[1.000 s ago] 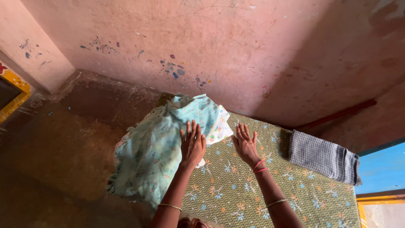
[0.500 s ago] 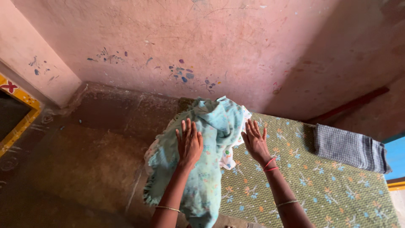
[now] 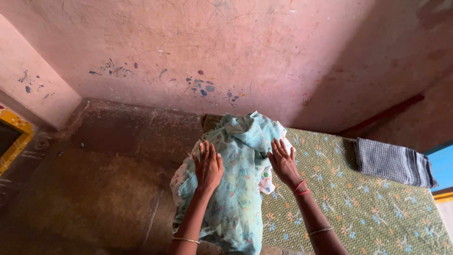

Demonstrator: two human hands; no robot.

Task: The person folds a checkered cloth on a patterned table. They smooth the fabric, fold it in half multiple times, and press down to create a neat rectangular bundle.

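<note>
Head view looks down on a pink plastered wall (image 3: 264, 42) that fills the upper half, scratched and marked with small blue and purple paint dabs. Below it on the left spreads a dull brown floor (image 3: 89, 189), worn and patchy. On the right lies a green mattress (image 3: 373, 208) with a zigzag weave and a scatter of small blue and orange flowers; it runs from the wall down to the bottom edge of the picture. Over the mattress's left end is draped a pale blue floral cloth (image 3: 236, 193), bunched at the top near the wall and hanging down past the mattress edge toward the floor, its border frilled on the left. A folded grey checked towel (image 3: 394, 163) rests on the far right part of the mattress, well apart from the cloth. At the left margin shows a strip of yellow painted frame (image 3: 14, 137). The left hand (image 3: 207, 166) lies flat on the cloth, fingers straight and slightly spread, gripping nothing. The right hand (image 3: 283, 161) presses palm-down at the cloth's right edge, fingers likewise extended and open, with red bangles (image 3: 300, 188) at the wrist.
</note>
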